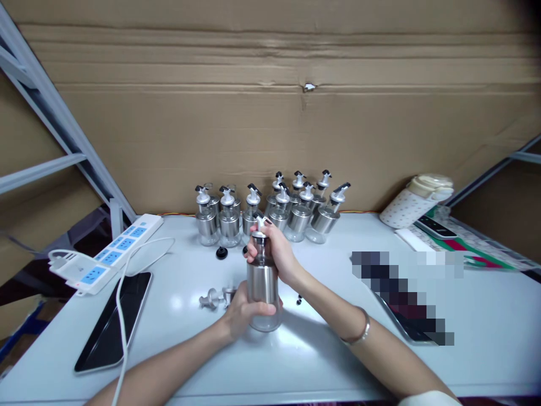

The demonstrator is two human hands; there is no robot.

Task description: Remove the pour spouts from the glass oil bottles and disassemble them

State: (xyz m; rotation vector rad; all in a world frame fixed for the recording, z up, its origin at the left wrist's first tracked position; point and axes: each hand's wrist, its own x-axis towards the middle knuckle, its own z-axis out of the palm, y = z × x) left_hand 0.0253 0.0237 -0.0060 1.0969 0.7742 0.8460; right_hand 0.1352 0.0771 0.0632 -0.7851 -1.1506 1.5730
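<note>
An oil dispenser bottle [262, 282] of glass with a steel sleeve stands roughly upright near the middle of the table. My left hand [247, 310] is wrapped around its lower body, thumb across the front. At the top, my right hand [276, 245] grips the neck and the pour spout cap [261, 224], fingers curled over it. Left of the bottle lie loose grey spout parts [213, 299], partly hidden by my left hand. A black round cap [221, 252] sits behind them. Small black pieces [299, 300] lie to the right, under my right forearm.
Several similar dispenser bottles [300, 220] stand in rows at the back, against a cardboard wall [203, 129]. On the left are a power strip [120, 251], a white cable and a dark tablet [114, 321]. A spotted flask [412, 200] and a pixelated device are on the right.
</note>
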